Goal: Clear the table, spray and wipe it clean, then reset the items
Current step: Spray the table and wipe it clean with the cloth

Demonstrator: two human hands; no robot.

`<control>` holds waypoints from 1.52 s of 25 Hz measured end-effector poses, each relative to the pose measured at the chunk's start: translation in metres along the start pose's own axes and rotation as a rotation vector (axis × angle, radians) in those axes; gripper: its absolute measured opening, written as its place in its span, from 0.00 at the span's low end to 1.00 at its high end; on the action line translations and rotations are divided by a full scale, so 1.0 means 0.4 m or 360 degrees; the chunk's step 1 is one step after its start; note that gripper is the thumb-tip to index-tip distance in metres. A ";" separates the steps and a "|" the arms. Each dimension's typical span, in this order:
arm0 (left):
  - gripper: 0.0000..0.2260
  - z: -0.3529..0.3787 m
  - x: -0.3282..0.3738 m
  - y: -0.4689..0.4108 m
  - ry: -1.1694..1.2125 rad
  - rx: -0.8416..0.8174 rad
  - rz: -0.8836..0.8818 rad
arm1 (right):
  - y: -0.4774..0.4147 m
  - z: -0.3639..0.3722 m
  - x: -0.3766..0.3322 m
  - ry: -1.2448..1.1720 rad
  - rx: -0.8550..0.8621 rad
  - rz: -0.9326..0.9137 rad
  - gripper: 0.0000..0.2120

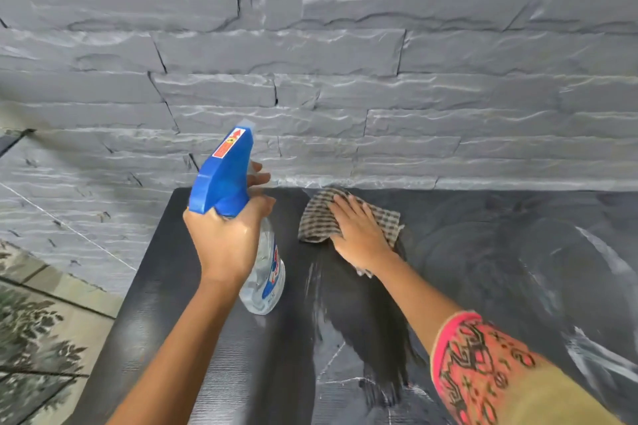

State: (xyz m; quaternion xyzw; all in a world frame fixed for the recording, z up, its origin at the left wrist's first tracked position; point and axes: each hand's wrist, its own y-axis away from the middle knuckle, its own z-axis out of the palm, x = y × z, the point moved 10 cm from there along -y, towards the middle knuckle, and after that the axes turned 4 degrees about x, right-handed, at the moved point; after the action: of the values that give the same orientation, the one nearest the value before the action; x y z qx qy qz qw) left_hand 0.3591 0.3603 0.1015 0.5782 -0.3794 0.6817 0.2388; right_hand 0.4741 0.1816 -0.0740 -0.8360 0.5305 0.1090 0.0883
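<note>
**Table-top, wet, with cloth and spray bottle in hand**

Item 1, table (207,338): dark top, set against a grey stone-look wall (345,62) on its far side. Pale wet streaks are showing on the right half and down the middle; the left strip looks dry.

Item 2, cloth (319,217): checked, brown and cream, crumpled. It is lying on the table at the far edge, close to the wall, right of the bottle. My right hand (359,229) is pressing down on it, palm flat, fingers spread and stretched toward the wall. Part of the cloth is sticking out to the left of my fingers and a corner is showing by my wrist.

Item 3, spray bottle (241,214): blue trigger head with a red label, clear body with a blue and white label. My left hand (224,241) is wrapping its neck, fingers closed around it, forefinger tips showing past the trigger. I am holding it above the left part of the table, nozzle pointing toward the wall. Contents: clear liquid; I cannot tell the level.

Item 4, sleeve (483,366): pink with dark pattern, on my right arm, near right.

Item 5, floor (41,321): patterned tiles, left of the table.
</note>
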 end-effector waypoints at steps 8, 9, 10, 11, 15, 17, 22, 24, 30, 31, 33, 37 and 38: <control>0.09 -0.012 0.008 0.019 -0.0064 0.0087 0.0148 | -0.142 0.069 -0.225 -0.0167 -0.0070 -0.0445 0.28; 0.09 -0.011 0.008 0.018 -0.0056 0.0074 0.0140 | -0.135 0.057 -0.193 -0.0179 -0.0053 -0.0420 0.29; 0.09 -0.009 0.008 0.018 -0.0050 0.0063 0.0136 | -0.123 0.042 -0.151 -0.0196 -0.0035 -0.0387 0.29; 0.10 -0.008 0.007 0.019 -0.0049 0.0055 0.0130 | -0.104 0.024 -0.101 -0.0206 -0.0013 -0.0346 0.30; 0.15 -0.008 -0.004 0.020 -0.0069 0.0097 0.0087 | -0.001 -0.071 0.160 -0.0153 0.0200 0.0044 0.30; 0.15 -0.010 -0.001 0.020 -0.0019 0.0109 0.0079 | 0.046 -0.100 0.253 -0.0110 0.0276 0.0364 0.29; 0.13 -0.012 0.006 0.027 -0.0007 0.0123 0.0047 | 0.106 -0.068 0.118 0.0133 0.0232 0.0342 0.27; 0.13 -0.013 0.012 0.028 -0.0009 0.0125 0.0055 | 0.166 -0.021 -0.026 0.0096 0.0135 -0.0021 0.29; 0.17 -0.009 0.017 0.022 -0.0041 0.0109 0.0117 | 0.287 0.014 -0.066 -0.0038 -0.0021 -0.0447 0.32; 0.18 -0.008 0.018 0.022 -0.0047 0.0104 0.0121 | 0.239 -0.004 -0.016 -0.0022 0.0034 -0.0280 0.30; 0.17 -0.008 0.017 0.021 -0.0040 0.0112 0.0117 | 0.114 -0.039 0.066 0.0006 0.0131 0.0084 0.27; 0.13 -0.012 0.014 0.023 -0.0018 0.0119 0.0120 | -0.046 -0.013 -0.004 -0.0016 0.0058 0.0153 0.27; 0.12 -0.012 0.011 0.023 -0.0013 0.0116 0.0120 | -0.050 0.004 -0.065 -0.0021 0.0052 -0.0022 0.27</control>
State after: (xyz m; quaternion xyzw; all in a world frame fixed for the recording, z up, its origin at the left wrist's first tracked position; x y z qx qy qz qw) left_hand 0.3483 0.3580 0.1035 0.5745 -0.3768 0.7012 0.1903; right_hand 0.4814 0.2130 -0.0676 -0.8373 0.5260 0.1050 0.1062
